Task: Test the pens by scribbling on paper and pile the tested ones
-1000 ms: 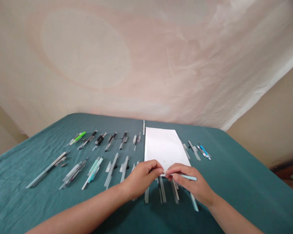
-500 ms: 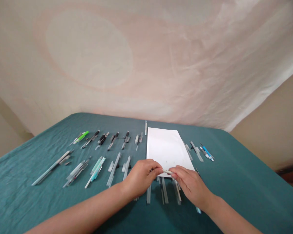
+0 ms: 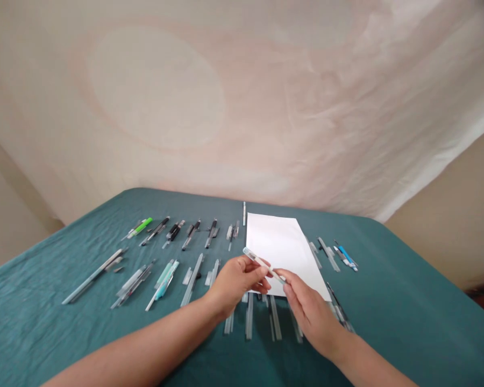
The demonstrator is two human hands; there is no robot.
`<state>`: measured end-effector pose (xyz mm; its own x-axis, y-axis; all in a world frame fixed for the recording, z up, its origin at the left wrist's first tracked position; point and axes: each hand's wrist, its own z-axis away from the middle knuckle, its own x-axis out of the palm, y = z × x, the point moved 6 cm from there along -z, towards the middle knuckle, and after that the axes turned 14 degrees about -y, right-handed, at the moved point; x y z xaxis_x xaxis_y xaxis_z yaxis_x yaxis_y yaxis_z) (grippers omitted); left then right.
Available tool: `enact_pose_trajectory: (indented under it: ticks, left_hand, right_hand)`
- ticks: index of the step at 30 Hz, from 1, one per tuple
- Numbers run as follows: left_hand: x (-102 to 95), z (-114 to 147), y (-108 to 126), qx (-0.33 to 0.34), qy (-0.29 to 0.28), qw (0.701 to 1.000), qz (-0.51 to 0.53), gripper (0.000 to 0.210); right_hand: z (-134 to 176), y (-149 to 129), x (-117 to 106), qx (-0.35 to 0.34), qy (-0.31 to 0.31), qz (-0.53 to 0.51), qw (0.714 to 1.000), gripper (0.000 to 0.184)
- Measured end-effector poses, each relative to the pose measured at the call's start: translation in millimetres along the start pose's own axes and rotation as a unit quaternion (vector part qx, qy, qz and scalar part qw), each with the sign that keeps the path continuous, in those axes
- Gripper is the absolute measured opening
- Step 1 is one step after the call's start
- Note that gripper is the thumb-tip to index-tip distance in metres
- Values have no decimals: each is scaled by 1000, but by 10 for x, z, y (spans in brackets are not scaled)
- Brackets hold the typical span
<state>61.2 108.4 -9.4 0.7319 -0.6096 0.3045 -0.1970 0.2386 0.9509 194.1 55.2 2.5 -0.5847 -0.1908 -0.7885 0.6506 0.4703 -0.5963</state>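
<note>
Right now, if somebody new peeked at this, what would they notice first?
Probably the white sheet, bright near the middle of the green table. Over its near end, the left hand and right hand hold a slim pale pen. Next might come the bright green piece at the back left, or the blue piece right of the sheet.

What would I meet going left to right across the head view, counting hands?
Long pale barrel, bright green piece, turquoise piece, left hand, right hand, bright blue piece. The held pen and white paper overlap the hands, so I left them out.
</note>
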Motion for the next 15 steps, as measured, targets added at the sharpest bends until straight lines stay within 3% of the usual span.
enact_pose_trajectory:
  ticks: [3,5,7,9,12,15]
  left_hand:
    - [-38,14,-52,-11,3,1000,-8,32]
    - [-165,10,34,1,21,999,-37,32]
    - [-384,-42,192,1,42,995,-90,32]
    - [-670,-169,368,-44,58,977,-203,32]
    - [-1127,-482,623,-95,88,953,-274,29]
    - [-1459,-864,808,-152,125,916,-349,30]
  right_hand:
    - [9,-17,35,-5,-28,14,999,38]
    - [24,65,-20,13,-31,33,999,39]
    - [47,229,-139,41,-5,50,998,38]
    - [79,442,-279,67,45,64,995,34]
    - [119,751,-395,89,101,90,987,31]
    - [121,933,-381,81,112,109,984,29]
